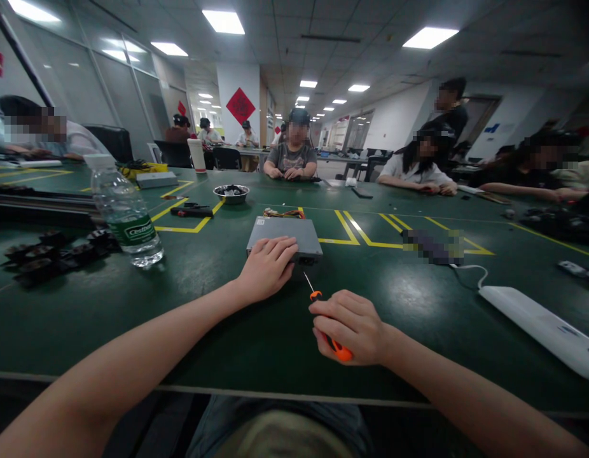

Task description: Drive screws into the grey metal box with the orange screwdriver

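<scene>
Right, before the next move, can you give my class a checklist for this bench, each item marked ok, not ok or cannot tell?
1. Left hand on the gray box: ok, its fingers lie across the top.
2. Right hand gripping the screwdriver: ok, fingers curled around the handle.
3. Screwdriver tip touching the box: cannot tell; it points at the near side, but contact is unclear.
4. Screw at the tip: cannot tell, none can be made out.
5. Colored wires away from the tip: ok, they lie behind the box.
6. Water bottle capped: ok.

a grey metal box (301, 232) lies near a tilted orange-black screwdriver (316, 296).
</scene>
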Available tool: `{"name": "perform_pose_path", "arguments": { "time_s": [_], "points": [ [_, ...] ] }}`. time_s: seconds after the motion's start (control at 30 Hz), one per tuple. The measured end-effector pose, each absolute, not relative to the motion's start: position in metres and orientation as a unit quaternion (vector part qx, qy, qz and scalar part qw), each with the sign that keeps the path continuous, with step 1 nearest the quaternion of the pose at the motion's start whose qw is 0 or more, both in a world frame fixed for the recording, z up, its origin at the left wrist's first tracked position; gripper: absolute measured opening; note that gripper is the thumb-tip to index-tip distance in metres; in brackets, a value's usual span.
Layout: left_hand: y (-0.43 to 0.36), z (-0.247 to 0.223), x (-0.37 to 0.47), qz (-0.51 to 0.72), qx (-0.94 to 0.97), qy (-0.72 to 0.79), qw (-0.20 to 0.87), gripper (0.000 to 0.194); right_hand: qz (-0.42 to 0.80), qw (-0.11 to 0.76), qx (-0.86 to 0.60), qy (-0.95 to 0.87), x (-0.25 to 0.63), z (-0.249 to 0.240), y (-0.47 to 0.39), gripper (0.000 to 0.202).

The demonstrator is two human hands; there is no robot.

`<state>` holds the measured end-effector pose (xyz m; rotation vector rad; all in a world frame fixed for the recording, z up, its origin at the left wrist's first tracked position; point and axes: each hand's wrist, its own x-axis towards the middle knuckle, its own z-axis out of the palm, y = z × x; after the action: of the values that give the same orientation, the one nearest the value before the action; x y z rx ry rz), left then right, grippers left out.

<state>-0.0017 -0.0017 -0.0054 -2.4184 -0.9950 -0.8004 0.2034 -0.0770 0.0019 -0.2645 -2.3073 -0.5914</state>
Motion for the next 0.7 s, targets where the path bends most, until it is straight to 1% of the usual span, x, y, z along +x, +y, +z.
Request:
{"name": "perform_pose_path", "arguments": {
  "time_s": [0.23, 0.47, 0.7],
  "points": [
    [-0.001, -0.006, -0.002, -0.286, -0.865, -0.359, 0.203, 0.032, -0.23, 0.36, -0.115, -0.897, 0.201, 0.003, -0.075, 0.007],
    [-0.001, -0.006, -0.001, -0.29, -0.864, -0.358, 0.201, 0.033, -0.223, 0.337, -0.116, -0.907, 0.196, 0.002, -0.076, 0.007],
    [-0.003, -0.005, -0.001, -0.287, -0.862, -0.366, 0.202, 0.032, -0.218, 0.352, -0.137, -0.9, 0.193, 0.001, -0.078, 0.006]
  ]
}}
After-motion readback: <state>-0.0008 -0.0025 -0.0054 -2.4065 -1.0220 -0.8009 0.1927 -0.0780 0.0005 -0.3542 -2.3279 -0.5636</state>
